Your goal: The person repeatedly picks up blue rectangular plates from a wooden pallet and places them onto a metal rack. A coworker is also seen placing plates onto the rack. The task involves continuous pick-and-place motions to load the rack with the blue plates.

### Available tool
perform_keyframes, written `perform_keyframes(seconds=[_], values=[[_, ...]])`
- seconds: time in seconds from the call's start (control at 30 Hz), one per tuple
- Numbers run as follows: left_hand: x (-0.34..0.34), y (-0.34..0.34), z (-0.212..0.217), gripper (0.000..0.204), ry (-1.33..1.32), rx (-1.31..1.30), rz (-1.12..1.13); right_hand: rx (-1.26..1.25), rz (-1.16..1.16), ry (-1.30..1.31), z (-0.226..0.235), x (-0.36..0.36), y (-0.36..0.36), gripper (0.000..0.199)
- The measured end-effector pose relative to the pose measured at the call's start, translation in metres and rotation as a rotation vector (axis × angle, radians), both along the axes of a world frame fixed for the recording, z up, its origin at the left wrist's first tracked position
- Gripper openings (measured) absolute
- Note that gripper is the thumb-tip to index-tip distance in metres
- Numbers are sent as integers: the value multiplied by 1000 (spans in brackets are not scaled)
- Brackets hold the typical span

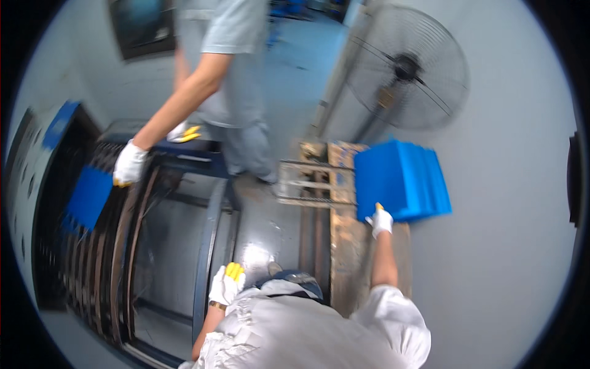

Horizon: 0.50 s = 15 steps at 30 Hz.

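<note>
Standing largest, a dark metal rack of curved ribs fills the area left of the wooden pallet, its frame rails running away from the viewer. Next, a round wire-guarded fan sits beyond the pallet's far end. A co-worker in grey stands at the rack's far side, one gloved hand closed on a blue panel angled down among the ribs, apparently to slot it in; the other glove hangs near the hip, grip unclear. A stack of blue panels stands on edge at the pallet's far end, fanned slightly, probably so single sheets can be peeled off. The right hand, in a white glove, presses against the stack's near lower edge, fingers apparently curled on it. The left hand, in a white glove with yellow fingertips, is loosely curled and empty, just beside the rack's near rail.
</note>
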<state>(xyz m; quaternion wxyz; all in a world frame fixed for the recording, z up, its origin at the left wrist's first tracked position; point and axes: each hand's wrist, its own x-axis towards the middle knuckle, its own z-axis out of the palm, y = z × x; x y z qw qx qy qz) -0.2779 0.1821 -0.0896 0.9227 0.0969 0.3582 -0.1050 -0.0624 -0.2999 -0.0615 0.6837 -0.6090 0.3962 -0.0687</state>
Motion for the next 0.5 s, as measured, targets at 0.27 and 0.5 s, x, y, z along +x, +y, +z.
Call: perform_keyframes(seconds=[0.27,0.5], values=[[-23,14,-24,34,-112,-138,116,-978,588,234,-66,1,-57,33],[-45,25,-55,37,-269,35,149,-1585,726,554,-132,33,-113,63]])
